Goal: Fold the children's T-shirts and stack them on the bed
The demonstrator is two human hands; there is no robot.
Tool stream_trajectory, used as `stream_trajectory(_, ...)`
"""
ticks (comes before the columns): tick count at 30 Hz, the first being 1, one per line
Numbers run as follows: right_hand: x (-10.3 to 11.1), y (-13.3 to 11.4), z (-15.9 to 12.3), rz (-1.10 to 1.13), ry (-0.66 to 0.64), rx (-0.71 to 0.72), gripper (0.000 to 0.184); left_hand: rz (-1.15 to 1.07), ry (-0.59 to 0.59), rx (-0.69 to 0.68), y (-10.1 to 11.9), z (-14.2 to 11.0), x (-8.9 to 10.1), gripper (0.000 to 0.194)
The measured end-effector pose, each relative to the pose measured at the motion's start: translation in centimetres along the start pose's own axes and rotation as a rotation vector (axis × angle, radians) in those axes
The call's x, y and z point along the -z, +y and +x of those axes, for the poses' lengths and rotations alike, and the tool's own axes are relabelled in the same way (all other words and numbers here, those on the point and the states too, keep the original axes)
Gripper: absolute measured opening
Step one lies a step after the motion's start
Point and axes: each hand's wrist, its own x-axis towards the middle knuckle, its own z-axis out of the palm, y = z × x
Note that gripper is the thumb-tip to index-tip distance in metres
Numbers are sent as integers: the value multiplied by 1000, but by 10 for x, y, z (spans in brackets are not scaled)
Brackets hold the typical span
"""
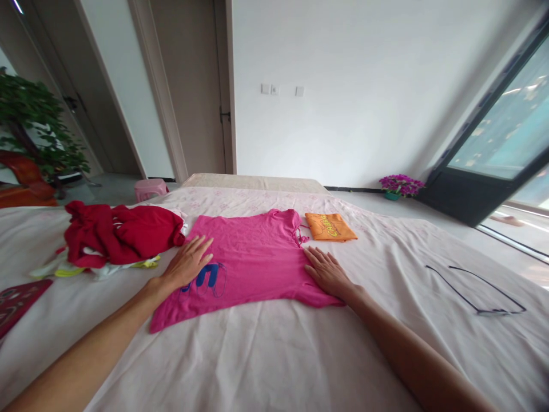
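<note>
A pink T-shirt (pixel 253 252) lies spread sideways on the white bedsheet (pixel 266 355), its blue print toward the left and its neck end toward the right. Flat on the shirt's left part rests my left hand (pixel 189 260), fingers stretched out. My right hand (pixel 325 270) lies open on the shirt's right end, near the sleeve. Just beyond that hand is a folded orange garment (pixel 330 227) with yellow lettering. A heap of red clothing (pixel 122 232) sits left of my left hand, with white and yellow cloth under it.
Black-framed glasses (pixel 480 297) lie on the sheet at the right. A dark red patterned object (pixel 19 306) is at the left edge. Behind the bed stand a pink stool (pixel 151 189), a green plant (pixel 38 126) and a pot of purple flowers (pixel 400 186).
</note>
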Motion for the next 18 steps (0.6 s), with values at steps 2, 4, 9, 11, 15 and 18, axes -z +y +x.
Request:
stream_trajectory(2, 0, 0, -2, -6, -8, -2, 61, -29, -64, -17, 7, -8, -2, 60)
stream_trajectory(4, 0, 2, -4, -7, -8, -2, 61, -26, -100, -8, 8, -14, -1, 61)
stream_trajectory(9, -2, 20, -13, 23, 11, 11, 63, -9, -103, -1, 4, -19, 2, 60)
stream_trajectory(11, -3, 31, -17, 35, 24, 26, 63, -10, -96, 20, 7, -19, 4, 58)
stream_trajectory(15, -3, 46, -21, 59, 65, 21, 59, 24, -93, 96, 26, -15, 14, 51)
stream_trajectory(18, -1, 47, -22, 89, 83, -9, 57, -26, -100, 58, 63, -9, 29, 42)
